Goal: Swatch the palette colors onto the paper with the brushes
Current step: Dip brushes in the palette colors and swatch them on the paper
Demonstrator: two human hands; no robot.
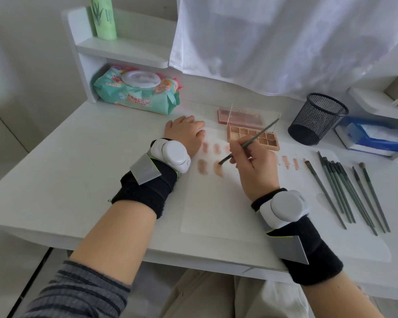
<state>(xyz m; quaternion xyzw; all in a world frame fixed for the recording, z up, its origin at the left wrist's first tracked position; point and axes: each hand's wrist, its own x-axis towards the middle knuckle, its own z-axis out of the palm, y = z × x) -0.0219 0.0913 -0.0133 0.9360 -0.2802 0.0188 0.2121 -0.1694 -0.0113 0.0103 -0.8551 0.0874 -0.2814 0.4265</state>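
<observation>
Right hand (255,171) pinching brush (246,143) on paper (216,203), left hand (186,131) flat; overlong stroke risks smearing into neighbouring swatch (202,167).

My left hand (184,134) lies flat, palm down, fingers relaxed and pointing toward one o'clock. My right hand (254,167) sits at its four o'clock, fingers curled in a pinch. Both wrists wear black bands.
</observation>
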